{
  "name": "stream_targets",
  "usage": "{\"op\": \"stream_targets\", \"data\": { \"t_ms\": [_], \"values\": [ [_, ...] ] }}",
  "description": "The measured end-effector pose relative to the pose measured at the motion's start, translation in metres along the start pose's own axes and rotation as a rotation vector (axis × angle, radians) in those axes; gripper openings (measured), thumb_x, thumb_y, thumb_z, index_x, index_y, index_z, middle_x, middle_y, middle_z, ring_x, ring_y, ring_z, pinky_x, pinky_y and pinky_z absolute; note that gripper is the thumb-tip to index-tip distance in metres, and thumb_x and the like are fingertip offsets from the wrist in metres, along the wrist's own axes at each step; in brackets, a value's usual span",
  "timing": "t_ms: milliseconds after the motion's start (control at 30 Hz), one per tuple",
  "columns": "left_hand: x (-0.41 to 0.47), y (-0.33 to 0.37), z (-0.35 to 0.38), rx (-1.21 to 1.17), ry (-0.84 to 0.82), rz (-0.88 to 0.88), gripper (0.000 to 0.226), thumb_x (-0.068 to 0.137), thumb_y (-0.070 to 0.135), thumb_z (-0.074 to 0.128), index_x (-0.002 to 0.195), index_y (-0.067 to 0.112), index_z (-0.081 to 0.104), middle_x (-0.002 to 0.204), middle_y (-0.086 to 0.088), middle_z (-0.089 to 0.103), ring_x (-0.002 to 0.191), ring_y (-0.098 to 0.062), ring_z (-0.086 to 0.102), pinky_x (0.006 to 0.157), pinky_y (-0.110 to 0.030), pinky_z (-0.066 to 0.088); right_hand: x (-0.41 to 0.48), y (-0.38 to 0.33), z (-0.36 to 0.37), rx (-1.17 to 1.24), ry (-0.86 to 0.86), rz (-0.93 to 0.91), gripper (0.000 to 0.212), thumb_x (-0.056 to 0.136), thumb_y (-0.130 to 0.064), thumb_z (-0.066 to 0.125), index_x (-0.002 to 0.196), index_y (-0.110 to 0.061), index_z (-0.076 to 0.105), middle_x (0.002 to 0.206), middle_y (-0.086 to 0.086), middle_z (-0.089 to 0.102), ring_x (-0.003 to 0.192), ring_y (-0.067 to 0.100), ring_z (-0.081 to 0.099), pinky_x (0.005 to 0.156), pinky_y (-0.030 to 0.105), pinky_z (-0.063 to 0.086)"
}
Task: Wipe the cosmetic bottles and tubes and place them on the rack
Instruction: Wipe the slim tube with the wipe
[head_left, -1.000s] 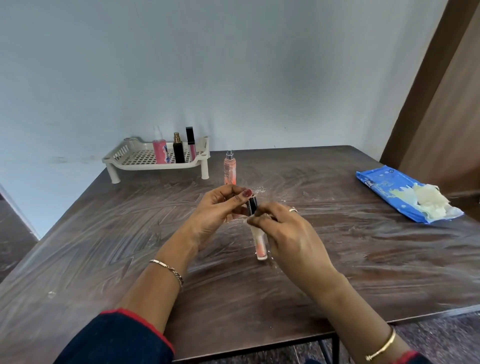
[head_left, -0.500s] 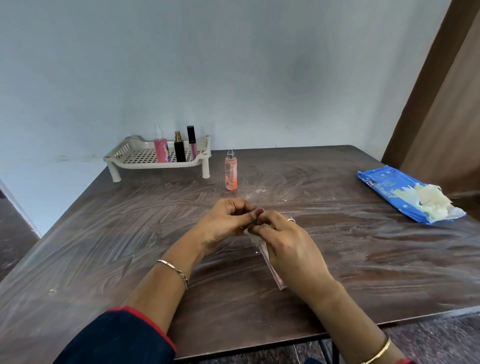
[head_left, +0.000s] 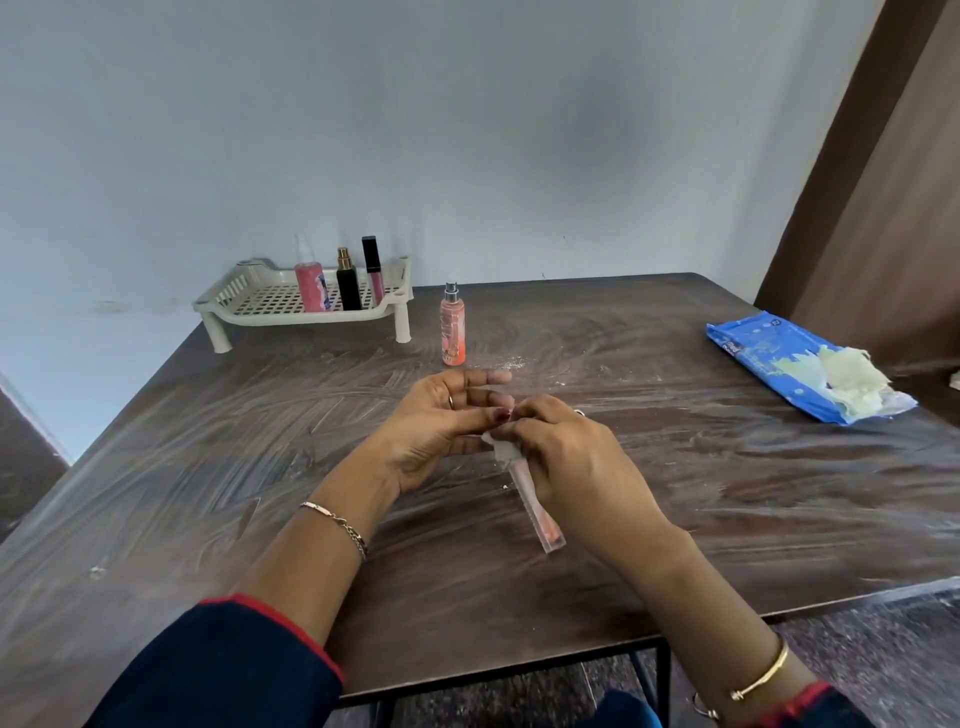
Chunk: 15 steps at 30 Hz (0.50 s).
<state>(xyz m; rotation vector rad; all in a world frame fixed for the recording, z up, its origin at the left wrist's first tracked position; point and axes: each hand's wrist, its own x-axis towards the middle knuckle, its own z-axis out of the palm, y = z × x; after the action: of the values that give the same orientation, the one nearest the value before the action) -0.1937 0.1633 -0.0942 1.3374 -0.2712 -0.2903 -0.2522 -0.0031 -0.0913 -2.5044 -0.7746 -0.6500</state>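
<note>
the slim clear plastic tube of pink gloss is gripped above the dark wooden table by the curled right hand, a small white wipe bunched at its top; the left hand is held relaxed, straight-fingered. under hard rubbing the slanted tube could slip free.

Rack: left half of the grid is free; three upright cosmetics fill the right half. A peach bottle stands on the bench just beside the rack's right leg. Wipes pack lies well apart, right.
</note>
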Motion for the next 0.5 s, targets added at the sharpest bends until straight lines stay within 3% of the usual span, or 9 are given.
{"op": "stream_targets", "data": {
  "t_ms": [233, 333, 500],
  "values": [
    [0.001, 0.000, 0.000, -0.026, 0.094, 0.027, 0.038, 0.078, -0.009, 0.066, 0.114, 0.001, 0.062, 0.088, -0.009, 0.068, 0.073, -0.016, 0.071, 0.062, -0.027, 0.058, -0.003, 0.001, -0.003, -0.016, -0.078, 0.010, 0.016, 0.083, -0.006, 0.068, 0.096, -0.013, 0.073, 0.093, -0.001, 0.061, 0.069, 0.020, 0.062, 0.059, 0.028, 0.048],
    [0.001, -0.002, 0.000, -0.016, 0.109, 0.047, 0.039, 0.077, -0.009, 0.067, 0.114, -0.001, 0.061, 0.088, -0.009, 0.067, 0.080, -0.020, 0.069, 0.066, -0.030, 0.059, -0.009, 0.001, -0.006, -0.004, -0.104, -0.011, 0.012, 0.084, -0.010, 0.069, 0.095, -0.012, 0.073, 0.095, 0.000, 0.063, 0.072, 0.022, 0.063, 0.061, 0.036, 0.052],
    [0.003, -0.005, -0.002, -0.001, 0.125, 0.056, 0.040, 0.071, -0.002, 0.071, 0.110, 0.002, 0.063, 0.087, -0.007, 0.066, 0.093, -0.031, 0.064, 0.078, -0.039, 0.059, -0.030, -0.001, -0.012, -0.033, -0.151, -0.041, 0.022, 0.078, -0.002, 0.066, 0.097, -0.010, 0.072, 0.097, 0.003, 0.062, 0.071, 0.028, 0.064, 0.057, 0.045, 0.053]
  ]
}}
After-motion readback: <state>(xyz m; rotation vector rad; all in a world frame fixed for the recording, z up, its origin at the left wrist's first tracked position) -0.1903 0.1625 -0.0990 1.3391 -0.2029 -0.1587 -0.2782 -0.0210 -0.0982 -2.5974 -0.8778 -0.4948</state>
